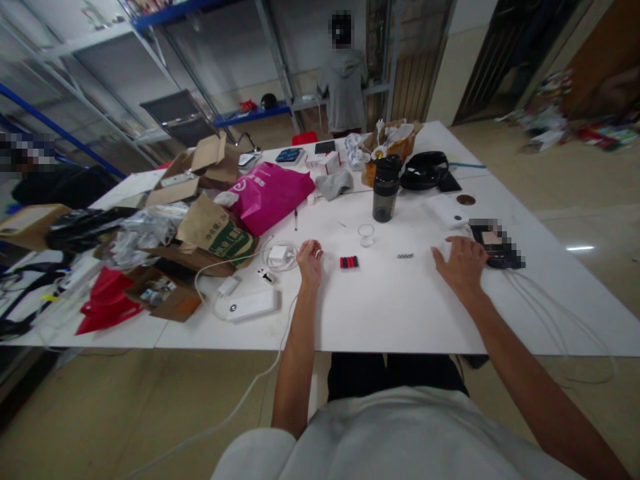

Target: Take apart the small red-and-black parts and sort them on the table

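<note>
My left hand [311,261] rests on the white table with its fingers loosely bent and apart, and nothing shows in it. To its right lies a small row of red and black cylinders [349,263], not touched by the hand. My right hand [461,264] lies palm down with the fingers spread, beside a dark device [493,243] that is partly blurred out. Between the hands sit a short row of small metallic pieces [405,256], too small to name, and a clear round cup [366,235].
A dark shaker bottle [385,193] stands behind the cup. On the left are a white power bank [253,305], a coiled cable with a charger [280,255], cardboard boxes [167,297] and a magenta bag [270,197]. A person [345,87] stands beyond the table.
</note>
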A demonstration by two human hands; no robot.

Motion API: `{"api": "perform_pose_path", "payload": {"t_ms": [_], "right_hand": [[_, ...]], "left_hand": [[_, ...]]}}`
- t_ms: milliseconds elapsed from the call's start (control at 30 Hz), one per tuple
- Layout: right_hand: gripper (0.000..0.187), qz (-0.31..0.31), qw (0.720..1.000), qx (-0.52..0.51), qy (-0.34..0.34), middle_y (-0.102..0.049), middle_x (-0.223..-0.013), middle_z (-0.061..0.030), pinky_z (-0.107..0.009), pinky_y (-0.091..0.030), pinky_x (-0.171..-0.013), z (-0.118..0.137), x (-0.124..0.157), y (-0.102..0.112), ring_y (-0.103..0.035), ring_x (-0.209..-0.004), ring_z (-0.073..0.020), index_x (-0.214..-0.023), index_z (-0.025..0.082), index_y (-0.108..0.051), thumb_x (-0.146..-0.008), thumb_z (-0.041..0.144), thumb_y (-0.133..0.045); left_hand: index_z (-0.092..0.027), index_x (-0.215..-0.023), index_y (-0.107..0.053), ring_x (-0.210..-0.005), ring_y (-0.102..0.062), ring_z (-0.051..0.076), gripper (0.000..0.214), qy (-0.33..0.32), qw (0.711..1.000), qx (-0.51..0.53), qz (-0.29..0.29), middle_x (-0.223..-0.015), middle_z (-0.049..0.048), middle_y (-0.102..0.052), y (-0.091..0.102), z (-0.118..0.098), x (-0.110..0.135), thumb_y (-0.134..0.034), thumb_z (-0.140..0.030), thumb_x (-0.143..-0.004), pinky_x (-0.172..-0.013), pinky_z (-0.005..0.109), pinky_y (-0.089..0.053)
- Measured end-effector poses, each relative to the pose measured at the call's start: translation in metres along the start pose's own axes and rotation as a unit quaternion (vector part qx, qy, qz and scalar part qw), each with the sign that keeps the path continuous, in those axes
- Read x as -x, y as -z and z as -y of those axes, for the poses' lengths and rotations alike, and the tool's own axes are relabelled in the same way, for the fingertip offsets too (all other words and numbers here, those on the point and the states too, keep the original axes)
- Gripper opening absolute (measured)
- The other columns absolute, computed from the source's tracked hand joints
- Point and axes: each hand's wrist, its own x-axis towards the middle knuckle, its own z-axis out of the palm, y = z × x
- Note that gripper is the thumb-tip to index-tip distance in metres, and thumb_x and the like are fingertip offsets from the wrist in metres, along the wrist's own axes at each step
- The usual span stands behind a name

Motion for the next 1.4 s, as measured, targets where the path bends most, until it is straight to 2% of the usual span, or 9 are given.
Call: {"api": "perform_pose_path", "payload": {"t_ms": [167, 467, 767, 1033, 1233, 1400], "right_hand": [[0.038, 0.020, 0.999, -0.028, 0.010, -0.078, -0.134, -0.0241, -0.058, -0.051, -0.110, -0.003, -0.003, -0.003, -0.067, -0.127, -0.0434, -0.130, 0.018, -0.074, -0.110, 0.047, -0.060], [0.010, -0.009, 0.990, -0.142, 0.022, -0.075, -0.107, -0.0137, -0.051, -0.057, -0.102, -0.006, -0.009, -0.003, -0.067, -0.106, -0.0338, -0.106, 0.027, -0.066, -0.105, 0.032, -0.057], [0.014, 0.006, 0.977, -0.214, 0.003, -0.073, -0.112, -0.0140, -0.050, -0.064, -0.093, -0.003, -0.011, 0.003, -0.069, -0.090, -0.0285, -0.108, 0.026, -0.069, -0.099, 0.024, -0.058], [0.018, 0.007, 0.972, -0.234, 0.024, -0.075, -0.112, -0.0140, -0.053, -0.065, -0.100, -0.007, -0.012, 0.001, -0.074, -0.100, -0.0311, -0.109, 0.026, -0.069, -0.096, 0.020, -0.058], [0.019, 0.034, 0.965, -0.256, 0.046, -0.079, -0.118, -0.0131, -0.052, -0.067, -0.098, -0.005, -0.010, 0.001, -0.078, -0.103, -0.0307, -0.118, 0.026, -0.070, -0.103, 0.038, -0.068], [0.022, 0.049, 0.963, -0.258, 0.053, -0.079, -0.115, -0.0127, -0.054, -0.067, -0.099, -0.002, -0.010, 0.003, -0.078, -0.103, -0.0317, -0.116, 0.027, -0.071, -0.106, 0.047, -0.069]], "left_hand": [[-0.023, -0.093, -0.074, -0.084, -0.071, 0.013, 0.042, -0.002, 1.000, -0.012, 0.001, -0.094, 0.0013, -0.072, 0.000, 0.002, -0.001, -0.107, -0.038, -0.073, -0.076, 0.023, -0.056], [-0.023, -0.090, -0.073, -0.082, -0.068, 0.012, 0.034, -0.011, 0.999, -0.040, 0.009, -0.090, -0.0002, -0.069, -0.003, 0.004, -0.002, -0.103, -0.031, -0.076, -0.075, 0.022, -0.054], [-0.023, -0.090, -0.072, -0.083, -0.067, 0.012, 0.034, -0.009, 0.998, -0.058, 0.013, -0.090, -0.0008, -0.069, -0.008, 0.002, 0.004, -0.102, -0.032, -0.077, -0.078, 0.022, -0.054], [-0.022, -0.090, -0.075, -0.083, -0.066, 0.013, 0.030, -0.014, 0.998, -0.062, 0.017, -0.090, -0.0002, -0.067, -0.009, 0.005, 0.003, -0.101, -0.030, -0.076, -0.078, 0.024, -0.054], [-0.022, -0.091, -0.076, -0.082, -0.066, 0.012, 0.030, -0.014, 0.997, -0.065, 0.026, -0.089, -0.0008, -0.068, -0.009, 0.007, 0.003, -0.101, -0.027, -0.076, -0.079, 0.025, -0.055], [-0.023, -0.092, -0.077, -0.082, -0.067, 0.012, 0.029, -0.015, 0.998, -0.063, 0.026, -0.089, -0.0008, -0.070, -0.008, 0.008, 0.002, -0.101, -0.026, -0.075, -0.079, 0.026, -0.056]]}}
